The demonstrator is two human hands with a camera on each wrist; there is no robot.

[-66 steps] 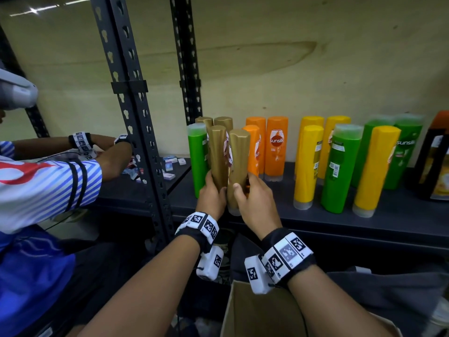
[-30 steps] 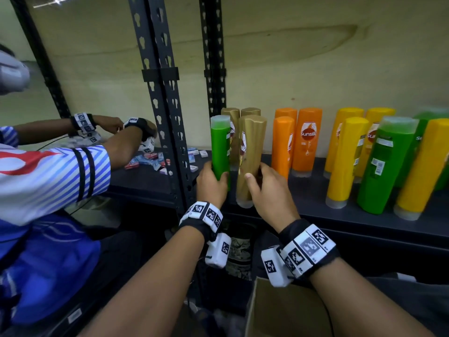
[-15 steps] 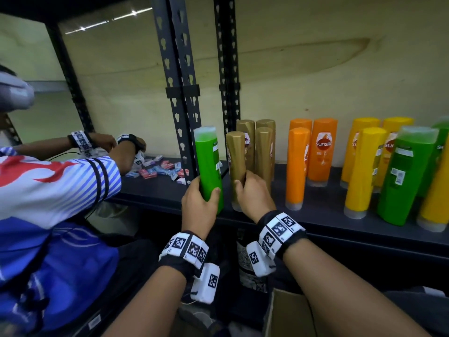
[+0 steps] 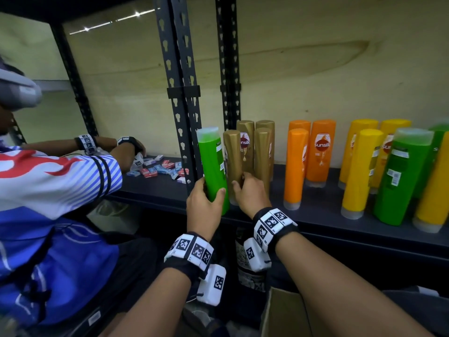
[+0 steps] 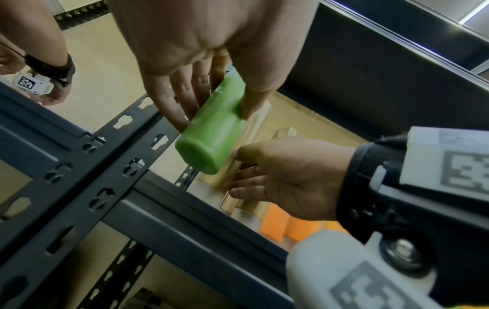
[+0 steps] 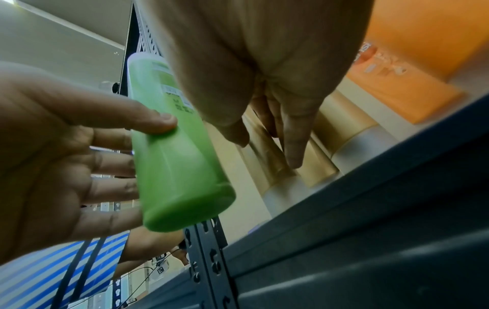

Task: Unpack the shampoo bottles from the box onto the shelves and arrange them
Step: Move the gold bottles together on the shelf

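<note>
My left hand (image 4: 204,205) grips a green shampoo bottle (image 4: 212,166) near its base. The bottle is held just above the dark shelf's front edge (image 4: 315,221), tilted slightly, beside the black upright (image 4: 181,98). Its round base (image 5: 201,154) shows free in the air. Right next to it, my right hand (image 4: 250,193) pinches the lower part of a gold bottle (image 4: 233,156) between thumb and fingers. That bottle stands upright at the front left of a group of gold bottles (image 4: 263,152). The right fingers (image 6: 291,150) reach between two gold bottles.
Orange bottles (image 4: 295,166), yellow bottles (image 4: 359,171) and green ones (image 4: 401,176) stand in rows to the right on the same shelf. A cardboard box (image 4: 286,314) sits below my right arm. Another person (image 4: 48,190) works with small packets (image 4: 162,166) on the left shelf.
My left hand let go of a gold bottle, took the green one and lifted it leftward. My right hand stood its gold bottle among the gold group.
</note>
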